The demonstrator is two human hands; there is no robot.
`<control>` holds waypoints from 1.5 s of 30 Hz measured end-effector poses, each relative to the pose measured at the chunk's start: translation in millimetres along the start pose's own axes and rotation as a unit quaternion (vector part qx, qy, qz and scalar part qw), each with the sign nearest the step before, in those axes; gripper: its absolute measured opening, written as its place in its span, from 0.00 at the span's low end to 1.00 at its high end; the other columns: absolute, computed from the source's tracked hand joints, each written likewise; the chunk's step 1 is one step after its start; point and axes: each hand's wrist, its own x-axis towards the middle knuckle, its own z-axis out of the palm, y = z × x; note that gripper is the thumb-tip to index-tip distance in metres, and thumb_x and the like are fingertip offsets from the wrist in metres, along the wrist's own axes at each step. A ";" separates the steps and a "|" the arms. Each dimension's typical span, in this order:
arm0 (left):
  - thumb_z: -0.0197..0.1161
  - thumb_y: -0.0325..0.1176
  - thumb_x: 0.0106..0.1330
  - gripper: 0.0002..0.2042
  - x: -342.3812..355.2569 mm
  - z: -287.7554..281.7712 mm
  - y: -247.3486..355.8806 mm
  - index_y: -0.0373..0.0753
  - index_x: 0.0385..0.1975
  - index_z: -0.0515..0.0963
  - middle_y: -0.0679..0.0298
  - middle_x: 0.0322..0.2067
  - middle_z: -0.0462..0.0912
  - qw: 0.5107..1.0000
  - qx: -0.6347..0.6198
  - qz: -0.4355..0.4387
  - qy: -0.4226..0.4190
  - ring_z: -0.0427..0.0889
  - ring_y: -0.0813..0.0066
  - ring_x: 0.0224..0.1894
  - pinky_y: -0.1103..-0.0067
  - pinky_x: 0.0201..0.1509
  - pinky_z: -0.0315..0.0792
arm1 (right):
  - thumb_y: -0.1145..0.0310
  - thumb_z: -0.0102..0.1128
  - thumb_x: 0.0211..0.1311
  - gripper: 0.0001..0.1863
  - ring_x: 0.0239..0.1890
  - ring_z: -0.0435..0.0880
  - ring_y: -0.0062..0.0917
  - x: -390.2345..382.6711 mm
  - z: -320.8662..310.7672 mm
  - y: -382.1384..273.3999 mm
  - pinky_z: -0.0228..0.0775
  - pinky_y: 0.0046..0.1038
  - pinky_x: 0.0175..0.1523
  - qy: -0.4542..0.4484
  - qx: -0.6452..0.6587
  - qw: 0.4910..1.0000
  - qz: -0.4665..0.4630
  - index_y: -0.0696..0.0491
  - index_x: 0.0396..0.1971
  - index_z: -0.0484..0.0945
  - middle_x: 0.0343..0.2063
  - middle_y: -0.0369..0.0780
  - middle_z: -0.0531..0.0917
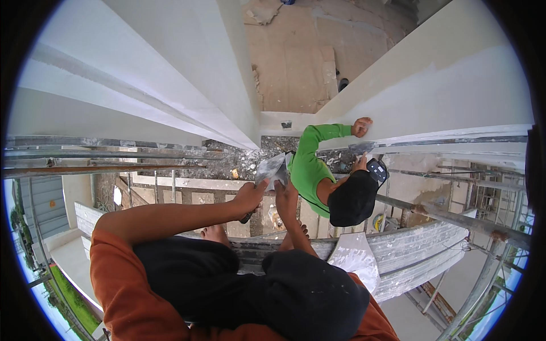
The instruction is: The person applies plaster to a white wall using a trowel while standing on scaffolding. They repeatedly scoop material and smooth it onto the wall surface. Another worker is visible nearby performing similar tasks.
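Note:
In the centre of the head view, my left hand (pixel 249 199) is closed on a metal scraper (pixel 264 169) with a dark handle. Beside it, my right hand (pixel 285 196) is closed around a second scraper (pixel 280 178); the two blades overlap or touch, and I cannot tell which. Both forearms reach up from my rust-orange sleeves, above my dark-clad legs and bare feet (pixel 214 233). To the lower right of my hands, a white-smeared board (pixel 352 258) lies on the metal scaffold plank (pixel 415 256).
A co-worker in a green top (pixel 310 176) and black cap crouches at my right, one hand (pixel 362 127) at the white wall (pixel 432 85), the other at a blade. Scaffold pipes (pixel 102 154) run along both sides. Rubble (pixel 233 153) covers the ledge beyond; a brown floor (pixel 301 62) lies between walls.

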 end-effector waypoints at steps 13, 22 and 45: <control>0.49 0.60 0.66 0.29 -11.7 2.9 -12.0 0.37 0.15 0.66 0.65 0.12 0.68 0.998 0.052 0.013 -0.019 0.69 0.77 0.12 0.77 0.15 0.64 | 0.76 0.50 0.64 0.10 0.33 0.81 0.22 10.3 -5.1 11.6 0.77 0.25 0.35 0.016 0.090 0.996 -0.008 0.67 0.42 0.71 0.32 0.42 0.80; 0.50 0.59 0.65 0.29 -8.4 -5.5 -11.7 0.39 0.13 0.65 0.65 0.11 0.68 0.997 0.005 -0.043 -0.064 0.68 0.76 0.11 0.76 0.14 0.64 | 0.75 0.51 0.65 0.20 0.34 0.78 0.21 10.2 -9.3 -3.7 0.77 0.23 0.38 0.047 0.072 0.996 -0.008 0.68 0.53 0.63 0.37 0.44 0.78; 0.50 0.59 0.65 0.28 15.9 -12.2 -4.8 0.38 0.15 0.65 0.65 0.11 0.67 0.997 -0.006 -0.052 -0.049 0.68 0.74 0.11 0.75 0.14 0.64 | 0.70 0.49 0.69 0.19 0.32 0.71 0.14 16.2 -19.3 9.4 0.79 0.27 0.41 0.092 0.175 0.980 -0.003 0.65 0.55 0.63 0.29 0.35 0.73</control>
